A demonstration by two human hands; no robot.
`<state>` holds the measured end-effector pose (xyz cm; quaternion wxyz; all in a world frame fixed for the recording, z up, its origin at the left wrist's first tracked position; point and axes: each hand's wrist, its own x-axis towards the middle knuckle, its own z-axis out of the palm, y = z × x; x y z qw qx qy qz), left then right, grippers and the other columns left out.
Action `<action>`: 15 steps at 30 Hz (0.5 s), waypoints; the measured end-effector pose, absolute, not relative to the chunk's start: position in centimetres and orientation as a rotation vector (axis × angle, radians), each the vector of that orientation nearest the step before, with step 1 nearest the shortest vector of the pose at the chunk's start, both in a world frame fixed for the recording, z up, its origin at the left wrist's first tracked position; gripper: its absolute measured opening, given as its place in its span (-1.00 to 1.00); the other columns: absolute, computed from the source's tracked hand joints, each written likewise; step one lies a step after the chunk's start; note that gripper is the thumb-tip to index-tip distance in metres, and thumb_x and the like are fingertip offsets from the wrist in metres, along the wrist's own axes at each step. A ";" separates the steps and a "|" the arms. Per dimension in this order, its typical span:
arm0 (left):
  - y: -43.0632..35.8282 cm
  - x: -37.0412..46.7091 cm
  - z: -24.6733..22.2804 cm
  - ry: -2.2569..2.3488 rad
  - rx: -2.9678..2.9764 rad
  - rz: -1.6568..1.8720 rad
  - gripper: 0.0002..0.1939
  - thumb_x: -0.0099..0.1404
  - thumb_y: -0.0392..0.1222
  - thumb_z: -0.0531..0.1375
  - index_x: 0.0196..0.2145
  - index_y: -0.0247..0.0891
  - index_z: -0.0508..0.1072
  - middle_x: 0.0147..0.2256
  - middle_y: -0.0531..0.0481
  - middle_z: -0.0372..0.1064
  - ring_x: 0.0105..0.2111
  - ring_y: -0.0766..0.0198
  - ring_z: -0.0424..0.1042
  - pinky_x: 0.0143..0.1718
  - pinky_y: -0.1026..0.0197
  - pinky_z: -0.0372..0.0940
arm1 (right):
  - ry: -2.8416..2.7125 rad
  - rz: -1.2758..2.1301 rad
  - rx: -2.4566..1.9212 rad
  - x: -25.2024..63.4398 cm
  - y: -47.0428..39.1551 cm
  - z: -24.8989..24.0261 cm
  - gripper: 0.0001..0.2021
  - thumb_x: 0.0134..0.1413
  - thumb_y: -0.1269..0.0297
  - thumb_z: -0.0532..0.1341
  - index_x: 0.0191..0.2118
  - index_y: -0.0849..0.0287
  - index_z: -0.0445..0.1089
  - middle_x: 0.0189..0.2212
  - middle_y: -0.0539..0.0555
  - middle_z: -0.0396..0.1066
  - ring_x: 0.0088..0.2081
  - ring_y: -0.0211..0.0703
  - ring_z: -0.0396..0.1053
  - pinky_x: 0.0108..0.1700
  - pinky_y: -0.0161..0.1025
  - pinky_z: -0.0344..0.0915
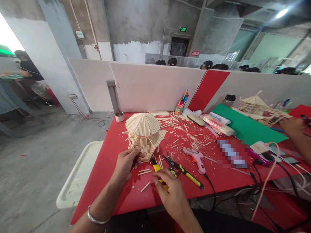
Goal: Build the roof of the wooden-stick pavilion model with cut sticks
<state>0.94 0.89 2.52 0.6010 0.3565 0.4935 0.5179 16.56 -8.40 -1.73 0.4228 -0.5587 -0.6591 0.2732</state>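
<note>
A small pavilion model (143,124), built of thin wooden sticks with a round layered roof, stands upright near the table's left side. My left hand (127,161) is at its lower front, thumb and fingers pinched together; what lies between the fingertips is too small to make out. My right hand (170,186) hovers nearer the front edge, fingers loosely bent, thumb apart, nothing visible in it. Partly behind it is a yellow-handled tool (156,167). Beside that lie pliers with black and yellow handles (190,178). Short cut sticks (145,187) are scattered between the hands.
A pink glue gun (198,159) lies to the right, its cable trailing off the edge. Sticks and shavings litter the red table (109,184). Behind are a tin (119,116), a pen cup (179,109) and bagged sticks (218,125). Another person's arm (295,132) is at right.
</note>
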 end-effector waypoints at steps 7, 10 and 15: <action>1.1 1.0 2.3 1.127 0.820 1.204 -0.68 -0.11 -0.04 0.38 -0.66 -0.40 0.48 -0.66 -0.07 0.40 -0.74 0.44 0.20 -0.77 0.38 0.01 | -1.666 0.666 -1.389 16.6 -8.7 -1.9 -0.76 0.23 0.28 0.04 -0.16 0.12 0.44 -0.22 0.10 0.43 -0.17 -0.16 0.40 -0.10 -0.28 0.33; 1.1 0.9 2.3 1.118 0.827 1.200 -0.67 -0.12 -0.03 0.38 -0.66 -0.40 0.48 -0.68 -0.06 0.38 -0.75 0.44 0.20 -0.77 0.38 0.01 | -1.640 0.495 -1.484 18.5 -8.4 -1.7 -0.74 0.22 0.24 0.02 -0.17 0.11 0.45 -0.23 0.11 0.45 -0.20 -0.14 0.42 -0.14 -0.26 0.34; 1.2 0.9 2.3 1.112 0.848 1.192 -0.66 -0.11 -0.02 0.38 -0.65 -0.40 0.48 -0.72 -0.03 0.34 -0.76 0.44 0.18 -0.77 0.38 0.01 | -1.333 -0.049 -2.310 26.1 -6.9 -1.5 -0.59 0.05 0.31 0.08 0.04 0.20 0.37 -0.06 0.32 0.40 -0.05 0.23 0.36 -0.15 0.02 0.29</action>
